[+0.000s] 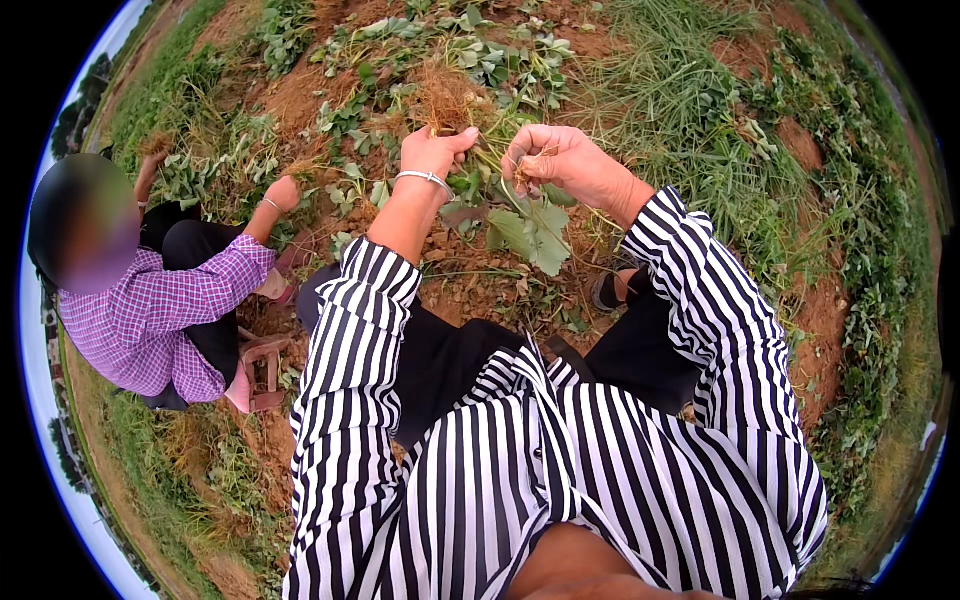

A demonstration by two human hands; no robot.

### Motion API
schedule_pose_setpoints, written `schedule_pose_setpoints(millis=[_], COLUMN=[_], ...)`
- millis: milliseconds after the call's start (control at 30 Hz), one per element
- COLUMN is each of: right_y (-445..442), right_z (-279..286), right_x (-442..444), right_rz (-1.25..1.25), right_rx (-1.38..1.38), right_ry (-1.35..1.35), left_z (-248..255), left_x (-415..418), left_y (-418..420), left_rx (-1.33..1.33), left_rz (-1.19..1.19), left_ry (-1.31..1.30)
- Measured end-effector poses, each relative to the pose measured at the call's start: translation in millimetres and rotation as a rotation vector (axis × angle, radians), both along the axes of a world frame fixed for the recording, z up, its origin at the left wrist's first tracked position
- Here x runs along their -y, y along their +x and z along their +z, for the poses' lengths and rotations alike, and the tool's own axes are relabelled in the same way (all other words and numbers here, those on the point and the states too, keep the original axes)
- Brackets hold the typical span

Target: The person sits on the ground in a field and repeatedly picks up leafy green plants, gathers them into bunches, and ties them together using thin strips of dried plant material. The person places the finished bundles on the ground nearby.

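Observation:
My left hand, with a bangle at the wrist, is closed around the base of a clump of plants. Their brown, thread-like roots stick up beyond the fingers. To its right, my right hand pinches a small dry, brownish plant scrap between thumb and fingers. Green stems run between the two hands, and broad green leaves hang below them, over the soil.
At the left a co-worker in a checked shirt sits holding rooted plants, near a small wooden stool. Uprooted leafy plants lie on reddish soil ahead. Tall grass grows at the right, beside a leafy row.

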State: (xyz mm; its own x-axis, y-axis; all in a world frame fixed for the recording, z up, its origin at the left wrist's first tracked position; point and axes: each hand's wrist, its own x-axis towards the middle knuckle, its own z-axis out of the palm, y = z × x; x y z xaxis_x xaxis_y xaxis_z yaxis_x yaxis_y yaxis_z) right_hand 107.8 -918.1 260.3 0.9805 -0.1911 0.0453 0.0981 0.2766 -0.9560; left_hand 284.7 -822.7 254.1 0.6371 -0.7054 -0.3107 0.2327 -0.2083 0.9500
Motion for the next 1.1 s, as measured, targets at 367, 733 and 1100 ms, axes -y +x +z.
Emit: schedule_pose_setpoints(millis=[367, 733, 1100], right_y=[10, -28, -43], right_z=[16, 20, -17], right_x=[-13, 35, 94], right_rz=[-0.045, -0.458, -0.233], right_rx=[-0.191, -0.386, -0.703], right_ry=[-0.462, -1.483, -1.074], left_z=[-35, -31, -2], left_x=[19, 23, 9], left_y=[-2, 52, 27], left_rx=[0.166, 0.244, -0.069], left_rz=[0.128, 0.200, -0.180], left_ry=[0.015, 0.026, -0.122])
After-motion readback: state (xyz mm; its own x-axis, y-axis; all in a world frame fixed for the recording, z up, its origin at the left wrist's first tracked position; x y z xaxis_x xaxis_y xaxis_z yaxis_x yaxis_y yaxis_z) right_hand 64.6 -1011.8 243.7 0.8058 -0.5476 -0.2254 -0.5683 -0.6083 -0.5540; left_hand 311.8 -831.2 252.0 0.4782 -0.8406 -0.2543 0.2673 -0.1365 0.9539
